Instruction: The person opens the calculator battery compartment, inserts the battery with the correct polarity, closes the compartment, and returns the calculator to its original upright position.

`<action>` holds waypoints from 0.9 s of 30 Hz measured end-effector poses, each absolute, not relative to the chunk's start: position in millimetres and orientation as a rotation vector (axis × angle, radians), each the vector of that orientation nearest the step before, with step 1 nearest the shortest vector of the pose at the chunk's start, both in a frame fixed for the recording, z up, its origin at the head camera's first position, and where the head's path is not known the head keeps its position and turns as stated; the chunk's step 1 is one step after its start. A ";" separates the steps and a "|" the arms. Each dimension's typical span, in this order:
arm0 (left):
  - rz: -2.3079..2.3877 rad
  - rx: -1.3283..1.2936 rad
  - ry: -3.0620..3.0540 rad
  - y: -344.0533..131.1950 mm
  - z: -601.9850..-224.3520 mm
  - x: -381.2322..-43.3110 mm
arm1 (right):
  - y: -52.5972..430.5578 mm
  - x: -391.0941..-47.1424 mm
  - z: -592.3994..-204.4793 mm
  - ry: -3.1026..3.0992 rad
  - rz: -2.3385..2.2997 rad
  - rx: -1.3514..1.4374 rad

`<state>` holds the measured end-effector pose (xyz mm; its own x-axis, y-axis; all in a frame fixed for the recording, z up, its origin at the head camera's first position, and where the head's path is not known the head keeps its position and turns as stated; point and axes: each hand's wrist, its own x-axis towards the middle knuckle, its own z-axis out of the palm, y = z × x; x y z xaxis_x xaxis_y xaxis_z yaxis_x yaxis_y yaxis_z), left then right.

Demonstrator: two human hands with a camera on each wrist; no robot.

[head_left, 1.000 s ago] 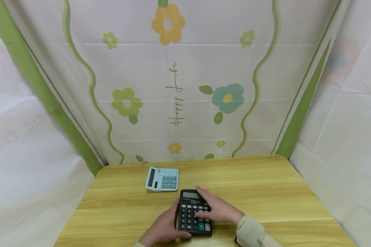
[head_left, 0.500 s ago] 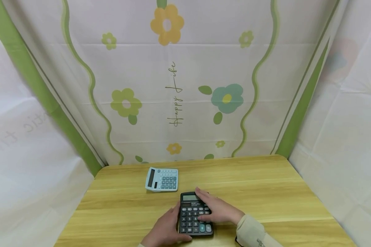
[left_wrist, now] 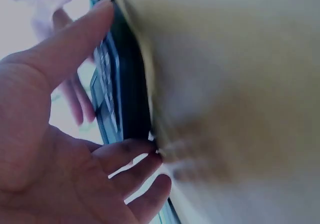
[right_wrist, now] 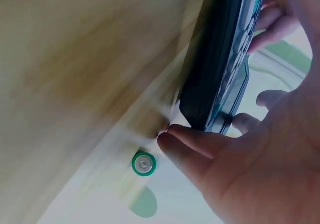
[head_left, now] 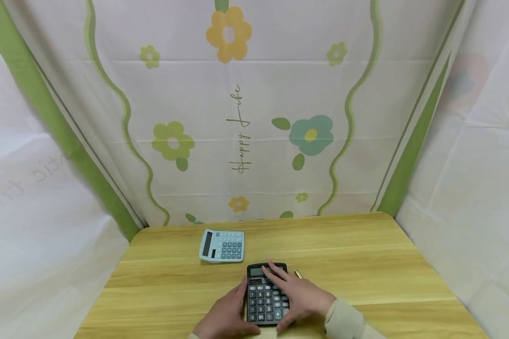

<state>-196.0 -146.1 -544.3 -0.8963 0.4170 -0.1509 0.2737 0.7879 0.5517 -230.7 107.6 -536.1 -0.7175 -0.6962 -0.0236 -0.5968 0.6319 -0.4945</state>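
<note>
A black desktop calculator (head_left: 260,301) lies on the table with its keys facing up. My left hand (head_left: 226,310) holds its left side, fingers along the edge and thumb at the near left corner; in the left wrist view the thumb (left_wrist: 75,44) lies against the calculator's side (left_wrist: 131,79). From the right, my right hand (head_left: 303,294) holds it, with fingers over the screen and top right edge and the thumb at the near right corner. Just beyond the right fingers is a battery (right_wrist: 144,164) with a green rim, seen end-on in the right wrist view.
A light blue calculator (head_left: 223,246) lies turned sideways farther back on the wooden table (head_left: 356,249). White curtains with flowers (head_left: 254,94) enclose the table at the back and both sides.
My right thumb has moved from the keys to the near right corner, and the right fingers have spread over the screen. The battery beside that hand has come into sight. The left hand stays nearly still.
</note>
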 end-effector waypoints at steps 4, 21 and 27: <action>0.780 0.527 2.755 -152.2 -535.9 -201.7 | 105.8 -230.0 -537.1 2.684 -0.607 -1.104; 0.700 0.728 2.900 -154.3 -529.6 -261.9 | 110.4 -255.7 -536.4 2.892 -0.401 -1.122; 0.688 0.698 2.892 -152.3 -532.3 -268.6 | 118.4 -272.0 -535.7 2.976 -0.369 -1.069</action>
<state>-268.6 -152.3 -532.3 -0.8917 0.4522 0.0196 0.4126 0.7942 0.4462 -272.0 118.4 -535.7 -0.7736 -0.6227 0.1175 -0.6325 0.7477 -0.2023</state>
